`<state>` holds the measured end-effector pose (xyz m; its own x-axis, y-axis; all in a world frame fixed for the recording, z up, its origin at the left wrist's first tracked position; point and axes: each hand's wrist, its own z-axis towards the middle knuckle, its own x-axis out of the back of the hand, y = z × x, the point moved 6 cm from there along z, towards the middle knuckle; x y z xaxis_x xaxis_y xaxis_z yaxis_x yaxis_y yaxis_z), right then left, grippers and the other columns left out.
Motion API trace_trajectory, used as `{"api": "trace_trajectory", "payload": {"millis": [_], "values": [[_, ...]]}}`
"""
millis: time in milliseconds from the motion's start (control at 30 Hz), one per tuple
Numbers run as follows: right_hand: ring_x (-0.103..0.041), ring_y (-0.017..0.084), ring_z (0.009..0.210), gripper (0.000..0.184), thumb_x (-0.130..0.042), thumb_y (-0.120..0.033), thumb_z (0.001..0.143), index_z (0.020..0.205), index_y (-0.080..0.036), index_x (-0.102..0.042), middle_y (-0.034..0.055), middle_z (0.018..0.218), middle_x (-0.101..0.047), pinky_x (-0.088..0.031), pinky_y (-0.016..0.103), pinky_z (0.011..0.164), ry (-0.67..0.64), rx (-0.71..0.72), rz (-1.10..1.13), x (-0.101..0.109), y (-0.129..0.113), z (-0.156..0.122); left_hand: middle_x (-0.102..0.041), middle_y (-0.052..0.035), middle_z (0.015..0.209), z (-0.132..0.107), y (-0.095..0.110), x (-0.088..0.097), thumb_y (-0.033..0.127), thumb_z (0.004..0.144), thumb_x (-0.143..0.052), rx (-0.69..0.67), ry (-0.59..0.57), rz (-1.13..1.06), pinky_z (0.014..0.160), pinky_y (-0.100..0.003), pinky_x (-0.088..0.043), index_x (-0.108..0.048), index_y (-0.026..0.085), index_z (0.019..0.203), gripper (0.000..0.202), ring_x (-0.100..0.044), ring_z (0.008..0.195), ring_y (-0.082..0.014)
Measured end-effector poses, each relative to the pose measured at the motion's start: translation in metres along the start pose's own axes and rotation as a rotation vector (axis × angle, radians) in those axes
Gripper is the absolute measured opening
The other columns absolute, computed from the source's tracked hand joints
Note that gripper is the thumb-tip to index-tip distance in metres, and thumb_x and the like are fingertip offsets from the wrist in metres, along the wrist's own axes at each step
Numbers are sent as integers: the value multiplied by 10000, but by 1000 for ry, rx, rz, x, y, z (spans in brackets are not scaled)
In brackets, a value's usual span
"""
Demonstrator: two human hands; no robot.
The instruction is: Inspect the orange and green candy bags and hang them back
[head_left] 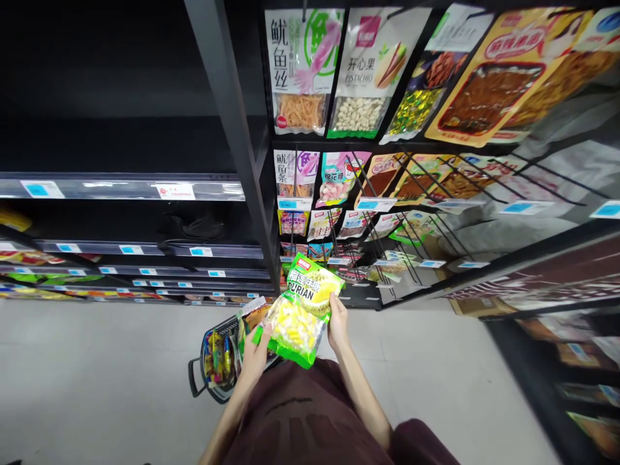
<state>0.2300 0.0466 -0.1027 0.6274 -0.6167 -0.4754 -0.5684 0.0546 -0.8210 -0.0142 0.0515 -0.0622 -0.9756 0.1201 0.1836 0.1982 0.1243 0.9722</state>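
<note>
A green and yellow bag of durian candy (301, 310) is held up in front of me, its printed front facing me, with pale yellow pieces showing through the clear window. My left hand (256, 352) pinches its lower left edge, thumb on the front. My right hand (338, 320) grips the upper right edge; most of its fingers are behind the bag. Below and to the left stands a dark shopping basket (197, 381), partly hidden by the bag and my left arm. Several colourful packets (220, 355) lie inside it.
Snack bags hang on hooks ahead, among them a pistachio bag (365, 71) and a shredded squid bag (305, 71). Dark shelves with price tags (177, 192) run along the left. More shelving (533, 271) stands at the right. Pale floor tiles (121, 381) lie below.
</note>
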Motion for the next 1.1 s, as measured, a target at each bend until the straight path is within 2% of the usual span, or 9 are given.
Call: {"api": "trace_trajectory", "payload": {"millis": [100,200,333,433,500,600,700,867,1100], "values": [[-654,235,1074,437,-690,-502,805,1144,-230,-657,64,1174,-706,-544,316,850,-13,-36,15,-2,6,2,-653,-44,771,3,14,-6,484,933,-518,-96,-150,175,693,-279,-449,-634,145,773,392,-589,757,-214],[-662,236,1039,484,-666,-560,803,1153,-226,-640,72,1152,-709,-548,326,834,26,-33,-12,4,9,4,-621,-36,731,3,27,-11,449,964,-470,-195,-355,374,667,-277,-427,-581,163,669,426,-575,706,-201],[-671,217,890,455,-660,-591,793,1009,-191,-677,72,1021,-730,-538,298,743,20,35,-104,10,10,6,-684,-62,883,4,30,-11,436,957,-492,-197,-511,492,762,-309,-464,-651,190,863,308,-634,836,-243],[-648,196,811,447,-671,-589,788,952,-174,-694,62,924,-728,-518,273,696,-21,29,-169,7,12,3,-696,-90,1083,13,22,-11,438,952,-495,-122,-427,340,837,-325,-497,-586,197,1221,373,-653,975,-248],[-637,192,793,441,-665,-592,793,941,-179,-698,54,907,-727,-510,270,689,-57,10,-196,2,13,-1,-670,-103,1181,20,19,-13,435,945,-505,-99,-323,209,875,-320,-498,-527,184,1307,441,-644,1048,-238],[-627,189,784,420,-661,-587,798,903,-181,-698,47,897,-727,-499,262,689,-115,7,-230,-6,12,-6,-699,-62,953,27,17,-18,436,953,-490,-119,-187,203,757,-286,-487,-620,172,1055,312,-665,884,-219],[-622,186,766,429,-664,-588,795,914,-177,-699,51,893,-727,-490,255,668,-144,11,-249,-9,10,-8,-612,-5,678,28,20,-20,416,990,-409,-185,-79,363,622,-271,-406,-586,192,796,345,-597,647,-192],[-601,168,711,443,-661,-600,794,908,-174,-698,48,856,-716,-469,243,628,-151,14,-274,-8,12,-10,-610,-33,674,22,15,-19,361,1004,-340,-254,-4,469,650,-298,-383,-597,195,806,365,-590,625,-208],[-598,168,723,405,-654,-580,815,912,-189,-690,25,830,-703,-472,244,646,-182,-28,-249,-7,20,-15,-596,-22,657,19,9,-12,367,994,-357,-208,71,453,614,-282,-371,-612,186,815,361,-565,594,-193]]}}
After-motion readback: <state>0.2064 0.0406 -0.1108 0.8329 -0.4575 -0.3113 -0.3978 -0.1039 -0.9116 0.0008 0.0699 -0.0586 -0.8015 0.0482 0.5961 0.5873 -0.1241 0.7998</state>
